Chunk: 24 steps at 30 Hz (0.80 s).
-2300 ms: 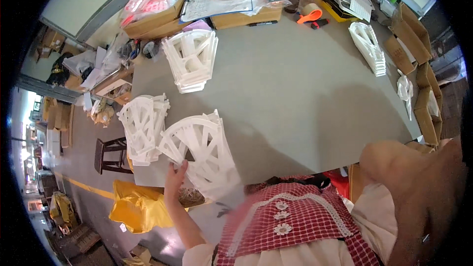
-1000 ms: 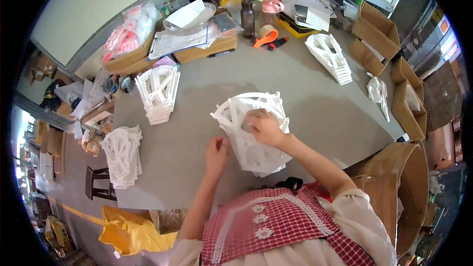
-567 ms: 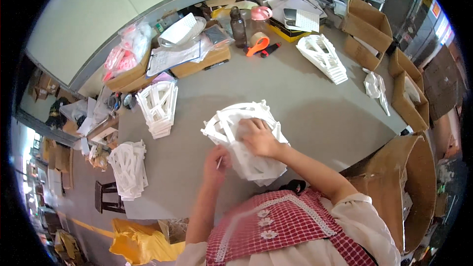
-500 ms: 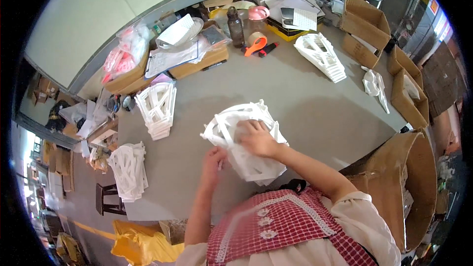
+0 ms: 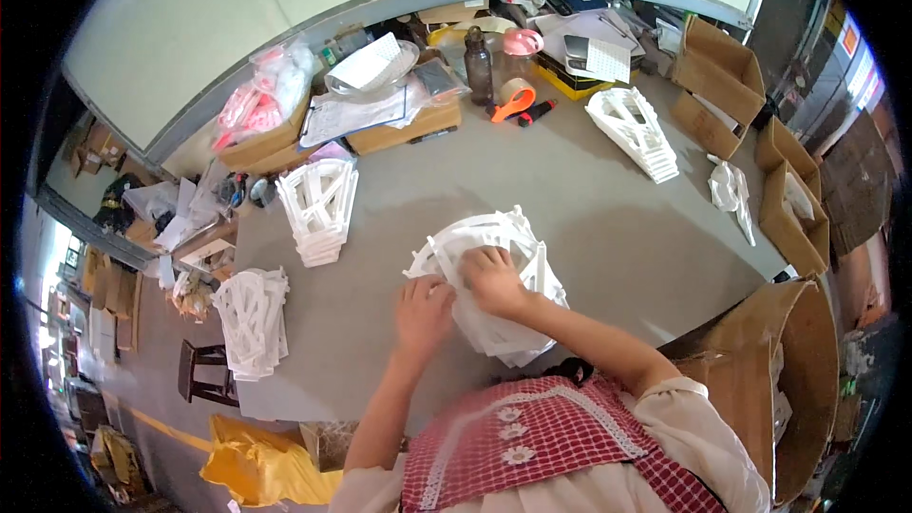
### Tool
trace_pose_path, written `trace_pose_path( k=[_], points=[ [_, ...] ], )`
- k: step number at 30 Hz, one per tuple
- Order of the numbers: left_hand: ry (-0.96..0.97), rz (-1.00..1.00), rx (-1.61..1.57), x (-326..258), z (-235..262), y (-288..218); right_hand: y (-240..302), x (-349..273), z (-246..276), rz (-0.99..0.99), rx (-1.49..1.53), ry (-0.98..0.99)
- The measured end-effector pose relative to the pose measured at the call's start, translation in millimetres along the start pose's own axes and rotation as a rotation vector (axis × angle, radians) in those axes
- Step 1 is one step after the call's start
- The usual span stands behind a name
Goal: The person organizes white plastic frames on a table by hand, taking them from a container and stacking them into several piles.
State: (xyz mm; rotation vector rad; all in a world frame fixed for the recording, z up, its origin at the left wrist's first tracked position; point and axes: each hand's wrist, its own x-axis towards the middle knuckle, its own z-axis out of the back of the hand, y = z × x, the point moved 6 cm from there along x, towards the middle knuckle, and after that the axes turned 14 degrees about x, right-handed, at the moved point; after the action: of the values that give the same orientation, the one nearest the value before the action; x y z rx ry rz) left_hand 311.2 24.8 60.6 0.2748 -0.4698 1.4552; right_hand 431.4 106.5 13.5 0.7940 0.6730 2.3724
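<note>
The stack of white fan-shaped plastic frames (image 5: pixel 503 332) lies on the grey table (image 5: pixel 399 228) right in front of me, close to my apron (image 5: pixel 541 418), its broad curved edge away from me and its narrower end toward my body. My right hand (image 5: pixel 494 280) is over the top of it, knuckles up and fingers bent down onto the upper frame, so the stack sits directly under my palm and fingers and spreads out past them on both sides. I can't tell whether those fingers grip a rib or only press on it.

My left hand (image 5: pixel 425 313) is at the stack's left edge, fingers curled and partly closed, the fingertips up against the frames or just beside them; whether they pinch anything is hidden from me. The stack is to the right of this hand.

Three more piles of such frames are well apart from my hands: the far-left pile (image 5: pixel 318 214), the near-left pile (image 5: pixel 252 323) at the table's edge, and the far-right pile (image 5: pixel 635 133).
</note>
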Motion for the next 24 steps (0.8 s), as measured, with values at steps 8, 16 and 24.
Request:
trace_pose_path(
  k=[8, 16, 24],
  points=[
    [0.074, 0.700, -1.377, 2.6, 34.0, 18.9, 6.2, -2.2, -5.6, 0.027, -0.116, 0.009],
    [-0.371, 0.508, -2.006, -8.7, 106.1, 83.1, 5.6, -3.7, -2.3, -0.032, -0.135, 0.050],
    [-0.937, 0.670, -1.009, -161.6, 241.7, 263.0, -15.5, -6.5, -4.1, -0.016, -0.161, -0.043]
  ],
)
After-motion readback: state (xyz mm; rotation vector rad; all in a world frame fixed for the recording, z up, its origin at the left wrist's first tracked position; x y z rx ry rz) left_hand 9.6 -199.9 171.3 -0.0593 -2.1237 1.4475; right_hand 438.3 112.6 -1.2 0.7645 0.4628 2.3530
